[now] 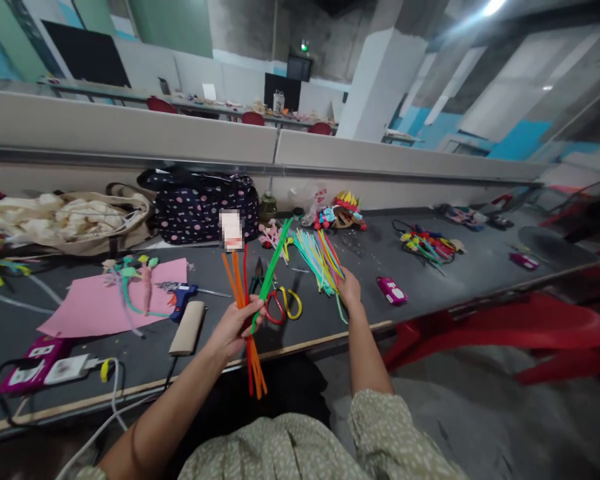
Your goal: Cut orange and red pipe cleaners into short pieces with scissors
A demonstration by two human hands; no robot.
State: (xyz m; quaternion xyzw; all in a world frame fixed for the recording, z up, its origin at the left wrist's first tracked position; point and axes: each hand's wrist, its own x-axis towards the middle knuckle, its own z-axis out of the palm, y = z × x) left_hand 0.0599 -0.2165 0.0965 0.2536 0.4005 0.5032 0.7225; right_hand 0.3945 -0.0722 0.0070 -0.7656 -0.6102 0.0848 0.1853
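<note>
Orange pipe cleaners [237, 283], a few red ones and a green bunch [275, 263] are gripped in my left hand [237, 327], which is closed over the table's front edge. The green bunch slants up to the right, across the others. My right hand [349, 288] has its fingers closed at the near ends of a spread of multicoloured pipe cleaners [317, 260] lying on the table; its fingertips are partly hidden. Between the hands lie scissors with red and yellow handles [291, 303] and dark-handled pliers [257, 273].
To the left are a pink sheet [90, 300], a blue glue gun [183, 297], a power strip [40, 363] and cables. A dotted bag [200, 207] stands behind. On the right are a pink box [393, 291], more pipe cleaners [430, 247] and a red chair [505, 333].
</note>
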